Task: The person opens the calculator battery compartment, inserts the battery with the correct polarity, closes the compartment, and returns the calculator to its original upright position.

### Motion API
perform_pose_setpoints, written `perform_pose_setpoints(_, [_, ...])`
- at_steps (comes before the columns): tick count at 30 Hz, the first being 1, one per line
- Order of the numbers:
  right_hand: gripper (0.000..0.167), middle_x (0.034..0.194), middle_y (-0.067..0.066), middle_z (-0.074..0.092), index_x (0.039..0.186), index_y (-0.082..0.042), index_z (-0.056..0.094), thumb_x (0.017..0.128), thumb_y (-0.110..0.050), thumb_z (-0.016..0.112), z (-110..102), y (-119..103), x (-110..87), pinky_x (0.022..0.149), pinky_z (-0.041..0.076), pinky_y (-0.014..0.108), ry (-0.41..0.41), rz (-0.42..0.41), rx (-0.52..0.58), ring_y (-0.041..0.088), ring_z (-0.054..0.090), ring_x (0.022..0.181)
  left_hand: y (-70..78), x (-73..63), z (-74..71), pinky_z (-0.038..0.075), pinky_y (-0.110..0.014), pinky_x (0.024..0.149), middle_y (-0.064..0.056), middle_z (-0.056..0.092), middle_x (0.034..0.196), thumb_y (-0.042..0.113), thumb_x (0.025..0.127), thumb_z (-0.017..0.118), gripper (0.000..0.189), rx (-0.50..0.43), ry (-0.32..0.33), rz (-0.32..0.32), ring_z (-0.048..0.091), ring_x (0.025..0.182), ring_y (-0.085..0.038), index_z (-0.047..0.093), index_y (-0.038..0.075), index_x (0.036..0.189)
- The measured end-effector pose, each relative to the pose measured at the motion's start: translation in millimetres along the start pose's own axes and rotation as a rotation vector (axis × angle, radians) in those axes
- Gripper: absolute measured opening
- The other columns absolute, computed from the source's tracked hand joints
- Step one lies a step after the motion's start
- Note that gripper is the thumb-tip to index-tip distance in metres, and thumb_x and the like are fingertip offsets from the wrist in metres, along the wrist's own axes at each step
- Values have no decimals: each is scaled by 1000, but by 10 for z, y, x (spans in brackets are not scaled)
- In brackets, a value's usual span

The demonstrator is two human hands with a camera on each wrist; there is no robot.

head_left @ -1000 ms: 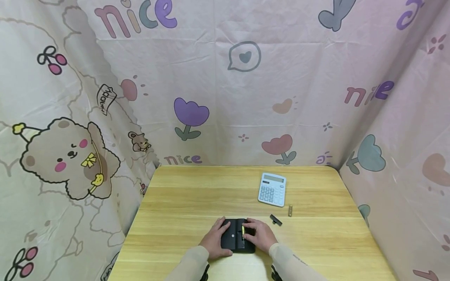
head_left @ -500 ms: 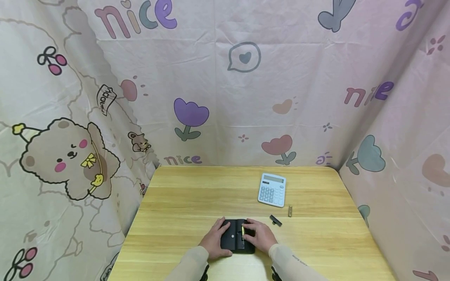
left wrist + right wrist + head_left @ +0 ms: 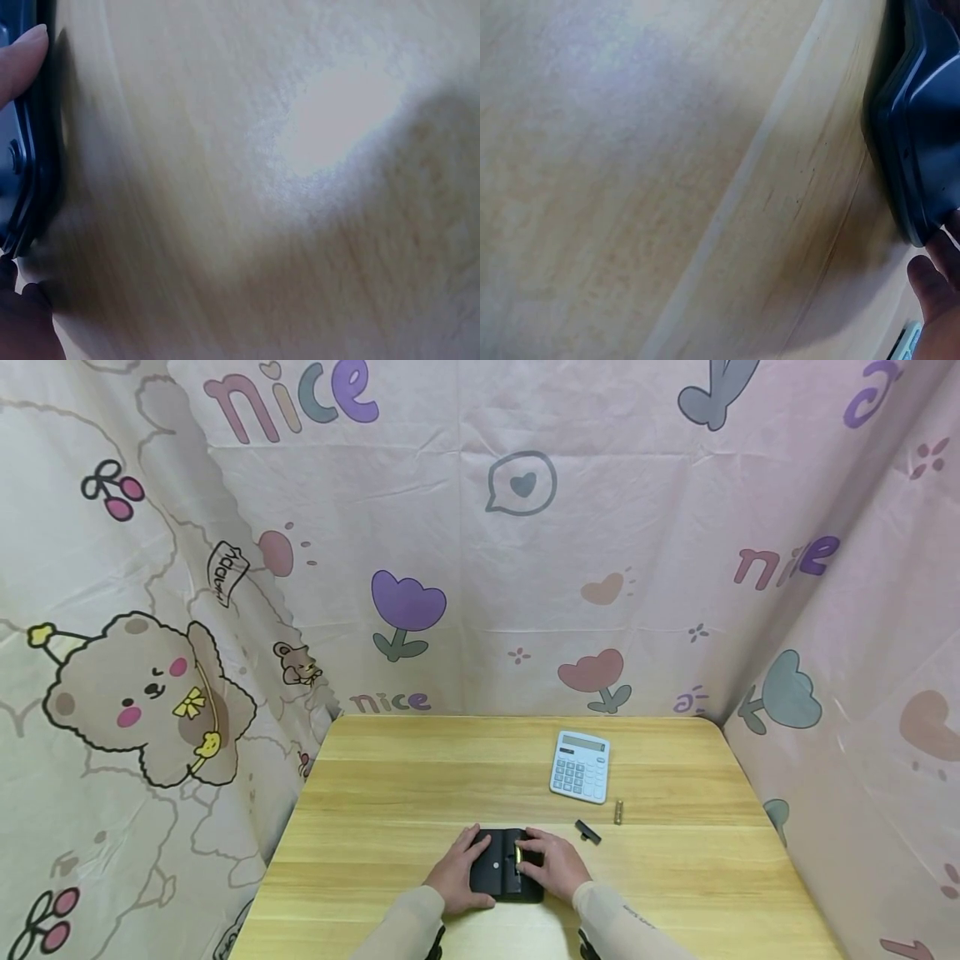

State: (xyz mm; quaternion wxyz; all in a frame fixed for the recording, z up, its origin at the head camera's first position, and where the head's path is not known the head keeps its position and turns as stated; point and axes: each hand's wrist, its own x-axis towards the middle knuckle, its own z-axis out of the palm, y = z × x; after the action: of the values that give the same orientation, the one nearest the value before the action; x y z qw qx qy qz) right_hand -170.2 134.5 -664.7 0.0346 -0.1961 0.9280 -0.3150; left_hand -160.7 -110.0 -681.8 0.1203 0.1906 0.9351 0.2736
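A flat black device [image 3: 487,881], with a small white dot and a raised band holding an open battery slot, lies on the table near the front. My left hand [image 3: 452,878] grips its left side, thumb at the near edge and fingers at the far edge. From the right, my right hand [image 3: 561,862] pinches a yellow-gold battery [image 3: 518,857] at the slot; those fingers hide part of the slot. In the left wrist view a thumb lies over the rim of the device [image 3: 37,161]. The right wrist view shows fingertips at the corner of the device [image 3: 926,142].
Right of the hands, a small black battery cover [image 3: 588,832] lies at a slant on the wooden table [image 3: 390,785]. Beside it is a second gold battery [image 3: 618,812]. A light blue calculator [image 3: 580,768] lies farther back. Printed curtains [image 3: 480,560] stand behind and at both sides.
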Motion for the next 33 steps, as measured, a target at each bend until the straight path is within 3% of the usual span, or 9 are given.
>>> perform_pose_setpoints(11, [42, 136, 7, 56, 121, -22, 69, 85, -43, 70, -20, 2, -2, 96, 49, 47, -21, 1, -40, 30, 56, 119, -11, 7, 13, 37, -49, 107, -2, 20, 158, 60, 61, 82, 105, -1, 0, 3, 21, 144, -30, 38, 23, 149])
perform_pose_setpoints(33, [47, 135, 13, 55, 124, -20, 66, 87, -48, 65, -37, 44, 1, 92, 52, 43, -49, -148, -167, 30, 60, 114, 1, 1, -3, 36, -49, 108, -2, 20, 158, 57, 62, 83, 104, -3, -10, 4, 19, 144, -30, 38, 22, 149])
